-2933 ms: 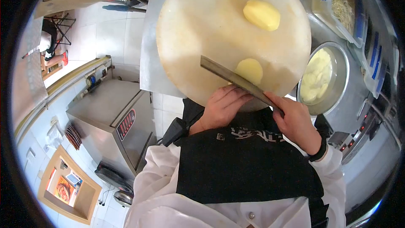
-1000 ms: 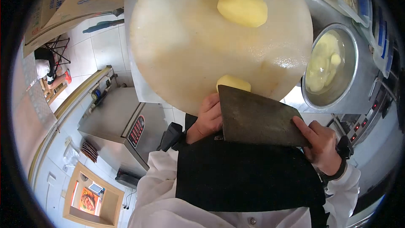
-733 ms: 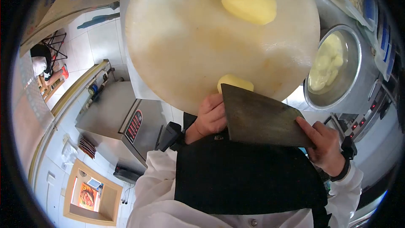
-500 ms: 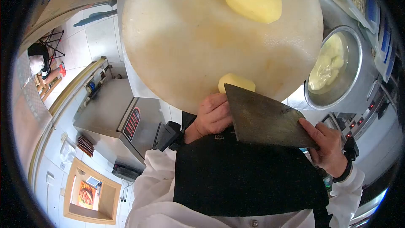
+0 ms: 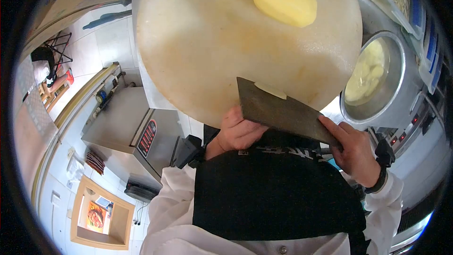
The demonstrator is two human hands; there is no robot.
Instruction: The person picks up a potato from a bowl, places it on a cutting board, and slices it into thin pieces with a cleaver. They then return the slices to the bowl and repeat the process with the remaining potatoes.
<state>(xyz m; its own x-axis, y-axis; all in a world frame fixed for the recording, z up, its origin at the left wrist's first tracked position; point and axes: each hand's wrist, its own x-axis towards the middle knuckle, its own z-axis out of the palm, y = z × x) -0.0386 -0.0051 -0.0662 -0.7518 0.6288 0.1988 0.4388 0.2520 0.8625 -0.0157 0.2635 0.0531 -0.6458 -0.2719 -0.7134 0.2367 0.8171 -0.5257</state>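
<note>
In my right hand [image 5: 354, 148] is a broad dark cleaver [image 5: 283, 111], with fingers wrapped at its handle end and the index finger along the blade. The blade stands near the front edge of a round pale cutting board [image 5: 207, 52]. Just beyond the blade shows a thin pale-yellow strip of potato [image 5: 271, 90]; the rest is hidden behind the cleaver. My left hand [image 5: 240, 132] is closed at the near side of the blade, its fingertips curled on the potato and partly hidden. A whole peeled potato [image 5: 285, 2] lies at the board's far side.
To the right of the board stands a metal bowl [image 5: 403, 82] with peeled potatoes in liquid. Clear plastic containers [image 5: 396, 0] are at the far right. A steel appliance [image 5: 122, 127] stands at left, and a person's leg [image 5: 59, 80] shows beyond it.
The cleaver has moved left and away from me, over the potato, which is now mostly hidden. My right hand has shifted left and up with it. My left hand stays nearly in place.
</note>
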